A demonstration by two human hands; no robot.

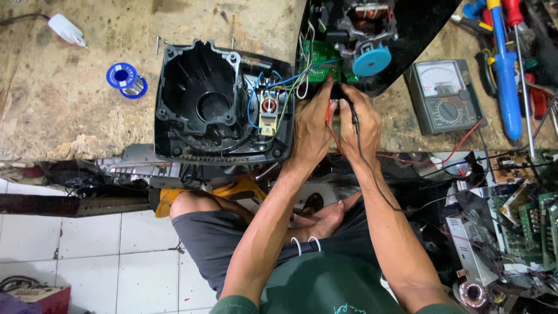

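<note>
Head view looks straight down on my two hands, both working at the green circuit board (323,68) inside an opened appliance on a worn wooden bench (70,99). My left hand (313,125) has its fingers pinched narrow around a red probe (329,110), whose tip touches the lower edge of the board. My right hand (361,119) sits just beside it, fingers likewise closed around a black probe (352,109) pointing at the same edge; its black lead (372,174) trails back along my right forearm. The board lies in the upper half of the housing, just left of a motor with copper windings (367,20) and a blue round disc (372,60). Blue, white and green wires run from the board down into the black plastic base shell (197,99), which lies open to the left of my hands and holds a small switch block (268,110) near its right wall. An analogue multimeter (444,96) rests on the bench to the right of my hands, with a red lead (465,139) curving off its lower corner. Farther left lies a blue solder spool (126,79), well apart from the hands, and a white plug (67,29) sits near the top left corner. A blue-handled tool (507,75) lies at the far right.
</note>
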